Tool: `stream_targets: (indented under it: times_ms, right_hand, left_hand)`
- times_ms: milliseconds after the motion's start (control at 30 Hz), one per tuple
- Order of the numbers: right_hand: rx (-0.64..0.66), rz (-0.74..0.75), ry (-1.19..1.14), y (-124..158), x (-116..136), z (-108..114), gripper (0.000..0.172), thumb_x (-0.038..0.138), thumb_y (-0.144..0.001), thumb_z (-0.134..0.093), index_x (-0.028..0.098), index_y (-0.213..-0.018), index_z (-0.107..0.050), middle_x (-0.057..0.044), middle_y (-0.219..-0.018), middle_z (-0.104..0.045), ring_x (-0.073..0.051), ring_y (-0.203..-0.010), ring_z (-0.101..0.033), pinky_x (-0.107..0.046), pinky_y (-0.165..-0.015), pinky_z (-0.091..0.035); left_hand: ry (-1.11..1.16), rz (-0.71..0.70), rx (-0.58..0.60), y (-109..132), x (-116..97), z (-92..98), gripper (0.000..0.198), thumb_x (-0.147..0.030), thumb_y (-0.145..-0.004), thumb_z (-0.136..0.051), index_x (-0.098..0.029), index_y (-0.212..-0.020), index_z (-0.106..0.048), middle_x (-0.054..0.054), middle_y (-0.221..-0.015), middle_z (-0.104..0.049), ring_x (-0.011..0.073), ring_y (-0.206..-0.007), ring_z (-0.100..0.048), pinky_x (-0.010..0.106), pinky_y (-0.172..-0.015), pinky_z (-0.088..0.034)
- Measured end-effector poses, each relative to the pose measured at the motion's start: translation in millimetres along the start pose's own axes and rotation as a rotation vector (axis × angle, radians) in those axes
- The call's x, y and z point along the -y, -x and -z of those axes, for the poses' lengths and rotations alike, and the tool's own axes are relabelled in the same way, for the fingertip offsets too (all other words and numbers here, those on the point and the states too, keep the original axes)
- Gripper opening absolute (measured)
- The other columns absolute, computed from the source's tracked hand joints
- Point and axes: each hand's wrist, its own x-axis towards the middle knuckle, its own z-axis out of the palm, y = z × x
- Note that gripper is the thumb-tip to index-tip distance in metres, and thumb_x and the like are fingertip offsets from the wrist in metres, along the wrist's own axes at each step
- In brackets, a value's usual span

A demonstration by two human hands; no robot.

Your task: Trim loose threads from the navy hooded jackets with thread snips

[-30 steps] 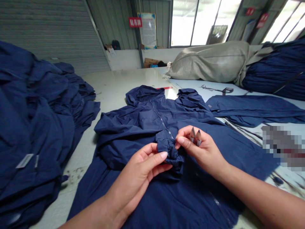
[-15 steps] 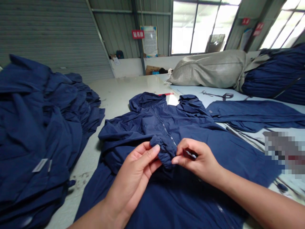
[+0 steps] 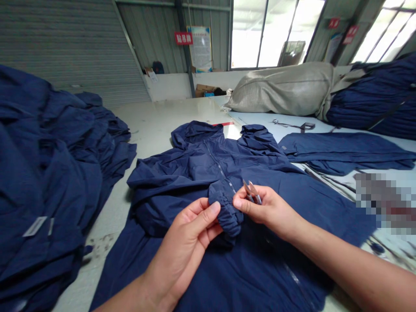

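The left grip point(image 3: 191, 229) is closed, pinching the gathered cuff point(image 3: 227, 208). Just beside it, the right grip point(image 3: 266, 210) pinches the opposite edge, with the thread snips point(image 3: 251, 192) clasped blades-up. Beneath both grips the jacket point(image 3: 201, 164) lies on the table point(image 3: 156, 125). Judgement: cuff inspection in hand; trimming calls for re-aiming the blades.

Big heap of navy garments point(image 3: 48, 173) on left of pale surface point(image 3: 156, 125), grey label point(image 3: 35, 226) showing on it. Grey woven sack point(image 3: 286, 89) lying at far end, a stack of navy garments point(image 3: 373, 104) touching its right side. Spare navy jacket point(image 3: 341, 151) flat at right, dark strap point(image 3: 294, 126) near sack. Back wall: roller shutter point(image 3: 65, 47), red sign point(image 3: 183, 38), poster point(image 3: 201, 47), windows point(image 3: 269, 32)
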Motion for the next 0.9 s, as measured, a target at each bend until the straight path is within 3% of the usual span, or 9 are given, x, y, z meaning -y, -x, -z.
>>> stream_targets:
  times_ms: [167, 267, 367, 567, 733, 900]
  right_hand:
    - [-0.144, 0.196, 0.185, 4, 5, 1, 0.029, 0.041, -0.077, -0.078, 0.018, -0.092, -0.069, 0.000, -0.076, -0.059, -0.010, -0.061, -0.050, -0.023, -0.057, -0.042]
    - [-0.108, 0.380, 0.326, 6, 7, 4, 0.018, 0.033, -0.082, -0.074, 0.019, -0.094, -0.072, -0.002, -0.081, -0.061, -0.011, -0.066, -0.053, -0.024, -0.060, -0.043]
    - [-0.056, 0.475, 0.406, 6, 7, 6, 0.011, 0.028, -0.085, -0.072, 0.018, -0.088, -0.072, -0.003, -0.081, -0.063, -0.013, -0.071, -0.056, -0.026, -0.065, -0.045]
    - [-0.019, 0.452, 0.405, 7, 9, 6, 0.011, 0.024, -0.090, -0.065, 0.018, -0.080, -0.065, -0.002, -0.078, -0.059, -0.014, -0.073, -0.055, -0.027, -0.068, -0.042]
    - [0.071, 0.325, 0.321, 11, 15, 7, 0.016, 0.026, -0.092, -0.061, 0.018, -0.079, -0.057, 0.002, -0.076, -0.051, -0.011, -0.070, -0.046, -0.024, -0.064, -0.036]
    - [0.187, 0.204, 0.182, 13, 16, 11, 0.025, 0.038, -0.095, -0.059, 0.018, -0.082, -0.053, 0.004, -0.074, -0.044, -0.009, -0.064, -0.036, -0.023, -0.058, -0.031]
  left_hand:
    - [-0.097, -0.038, -0.057, 1, 3, -1.1, 0.018, -0.018, -0.083, -0.072, -0.017, -0.091, -0.057, 0.002, -0.082, -0.073, 0.0130, -0.076, -0.068, 0.024, -0.075, -0.057]
    - [-0.146, -0.094, -0.099, 2, 4, -2.4, 0.030, -0.018, -0.080, -0.074, -0.022, -0.089, -0.047, -0.005, -0.070, -0.069, 0.0112, -0.069, -0.067, 0.022, -0.068, -0.057]
    - [-0.200, -0.137, -0.102, 3, 4, -2.8, 0.031, -0.018, -0.078, -0.075, -0.023, -0.091, -0.048, -0.007, -0.066, -0.067, 0.0100, -0.065, -0.065, 0.019, -0.063, -0.055]
    - [-0.308, -0.153, -0.126, -1, 4, -0.8, 0.017, -0.022, -0.071, -0.080, -0.017, -0.085, -0.071, -0.001, -0.078, -0.070, 0.0097, -0.068, -0.064, 0.016, -0.060, -0.055]
    - [-0.305, -0.151, -0.163, -2, 3, -1.3, 0.014, -0.022, -0.068, -0.082, -0.017, -0.080, -0.075, -0.001, -0.074, -0.071, 0.0092, -0.065, -0.064, 0.015, -0.058, -0.054]
    - [-0.279, -0.181, -0.157, 0, 2, -1.0, 0.012, -0.022, -0.069, -0.081, -0.019, -0.079, -0.076, -0.001, -0.075, -0.072, 0.0101, -0.066, -0.064, 0.017, -0.061, -0.055]
